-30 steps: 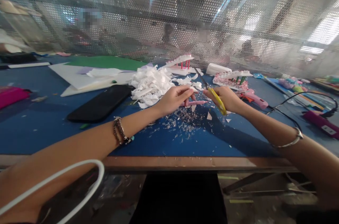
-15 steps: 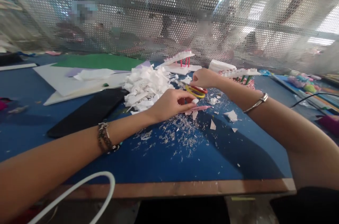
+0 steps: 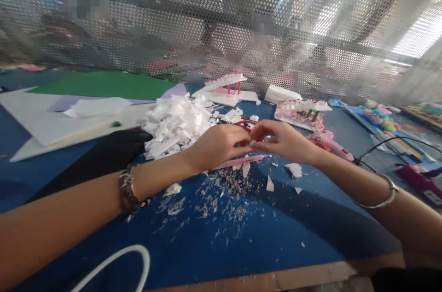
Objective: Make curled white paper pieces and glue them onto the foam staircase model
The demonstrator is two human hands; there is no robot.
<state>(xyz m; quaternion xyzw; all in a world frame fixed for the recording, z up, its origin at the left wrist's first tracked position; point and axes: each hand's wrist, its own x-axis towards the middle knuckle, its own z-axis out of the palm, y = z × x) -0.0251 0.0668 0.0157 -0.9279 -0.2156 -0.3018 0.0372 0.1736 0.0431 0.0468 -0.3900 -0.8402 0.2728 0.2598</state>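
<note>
My left hand [image 3: 224,144] and my right hand [image 3: 276,140] meet fingertip to fingertip over the blue tabletop. Between the pinched fingers is a tiny white scrap [image 3: 252,143], mostly hidden, perhaps foam or paper. Just behind the fingers lie the scissors, only part of their red-lined handle [image 3: 246,123] showing. Under the hands is a slim pink tool [image 3: 245,160] like a craft knife or pen. A heap of white scraps [image 3: 177,126] stands left of the hands, and fine shavings [image 3: 224,195] are strewn in front of them.
A dark flat object [image 3: 100,158] and white sheets [image 3: 31,121] with a green sheet [image 3: 103,85] are at left. Two small stair-like models [image 3: 224,82] stand at the back. At right are a pink glue gun [image 3: 333,144] with its cable and a purple object [image 3: 419,183].
My right hand has put the scissors down behind the hands and come back to meet my left hand at the small scrap. The camera view has shifted a little.
</note>
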